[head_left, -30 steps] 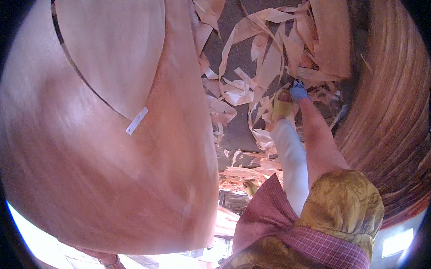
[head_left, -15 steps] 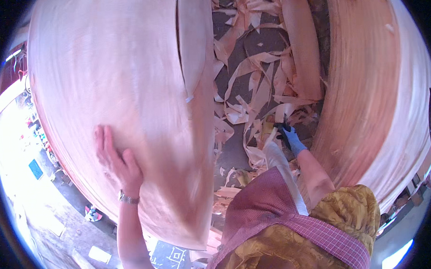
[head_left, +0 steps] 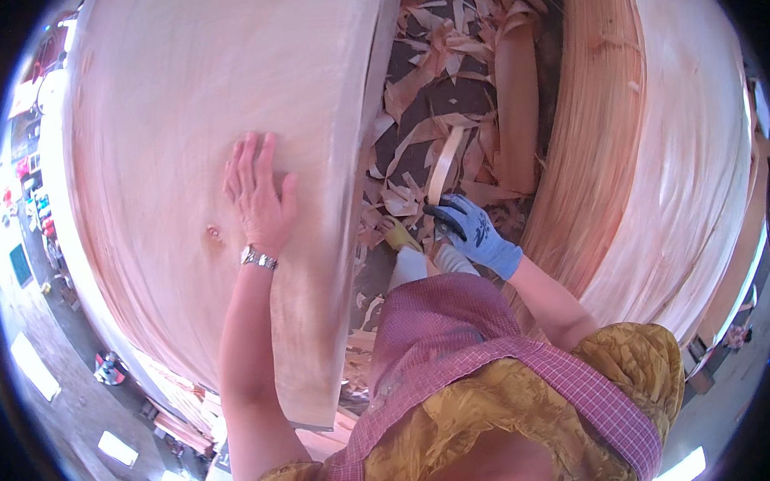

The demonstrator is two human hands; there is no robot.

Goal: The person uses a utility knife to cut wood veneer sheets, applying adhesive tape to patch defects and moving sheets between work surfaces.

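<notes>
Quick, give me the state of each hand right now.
Left hand: bare, open, palm flat on the large veneer sheet.
Right hand: gloved, closed on a thin veneer strip.

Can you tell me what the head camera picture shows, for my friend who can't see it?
A person's bare left hand presses flat on a big pale veneer sheet. Their gloved right hand holds a thin wood strip above scattered scraps, beside a tall veneer stack.
</notes>
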